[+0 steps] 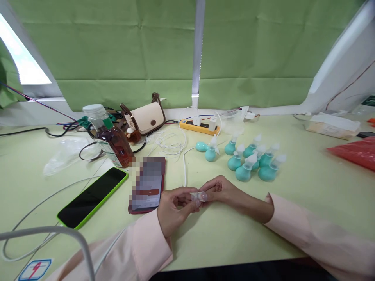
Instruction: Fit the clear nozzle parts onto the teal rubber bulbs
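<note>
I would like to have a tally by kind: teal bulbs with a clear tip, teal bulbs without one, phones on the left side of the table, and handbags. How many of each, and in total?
Teal bulbs with clear tip: 8
Teal bulb with no visible tip: 1
Phones on the left: 2
Handbag: 1
Total: 12

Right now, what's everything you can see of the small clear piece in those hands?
The small clear piece looks like colourless, see-through plastic, with a rounded end towards the right hand. It is held roughly sideways over the table, in the fingers of the left hand and right hand. Finer detail is too small to tell.
</note>
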`<state>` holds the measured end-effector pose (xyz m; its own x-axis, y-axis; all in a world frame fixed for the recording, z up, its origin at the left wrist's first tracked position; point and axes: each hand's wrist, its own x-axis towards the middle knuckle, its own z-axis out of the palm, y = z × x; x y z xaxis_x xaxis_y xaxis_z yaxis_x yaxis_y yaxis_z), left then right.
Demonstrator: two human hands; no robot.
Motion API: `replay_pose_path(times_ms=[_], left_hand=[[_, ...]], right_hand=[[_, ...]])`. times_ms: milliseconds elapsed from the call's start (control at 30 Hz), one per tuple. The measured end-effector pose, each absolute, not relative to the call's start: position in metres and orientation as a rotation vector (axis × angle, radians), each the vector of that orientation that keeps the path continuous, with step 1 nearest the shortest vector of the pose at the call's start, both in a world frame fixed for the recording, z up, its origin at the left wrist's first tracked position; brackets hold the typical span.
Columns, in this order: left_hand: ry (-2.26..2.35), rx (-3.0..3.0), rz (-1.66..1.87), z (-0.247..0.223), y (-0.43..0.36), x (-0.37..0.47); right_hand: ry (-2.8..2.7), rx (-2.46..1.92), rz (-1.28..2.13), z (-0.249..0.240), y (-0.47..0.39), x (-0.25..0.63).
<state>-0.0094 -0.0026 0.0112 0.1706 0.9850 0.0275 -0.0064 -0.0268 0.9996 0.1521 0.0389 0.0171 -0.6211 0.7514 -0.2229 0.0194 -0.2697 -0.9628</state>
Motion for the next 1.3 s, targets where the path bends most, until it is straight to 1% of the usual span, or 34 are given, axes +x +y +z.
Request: replay_pose_path(times_ms=[367,700,1000,1167,1300], left_hand=[[1.136,1.546,1.086,0.011,-0.0027,-0.0098],[1.121,1.543,1.077,0.0062,-0.0049,-0.0091],[1.087,1.439,1.081,0.0141,-0.0045,-0.0088],[1.083,1.47,1.058,0.0114,-0.005,-0.0084],[1.093,1.5,1.059,0.0105,-0.0061,-0.0081]], right_hand=[[-1.551,-0.921,1.94,0.0148,0.0393,0.1528],[-1.694,-0.874,1.889,0.0146,0.0393,0.1558],[-1.622,-0.86,1.953,0.0147,0.039,0.1529],[-1.684,-0.835,1.891,0.0149,0.0379,0.1525],[-1.731,-0.805,1.779,0.0117,0.0343,0.1518]])
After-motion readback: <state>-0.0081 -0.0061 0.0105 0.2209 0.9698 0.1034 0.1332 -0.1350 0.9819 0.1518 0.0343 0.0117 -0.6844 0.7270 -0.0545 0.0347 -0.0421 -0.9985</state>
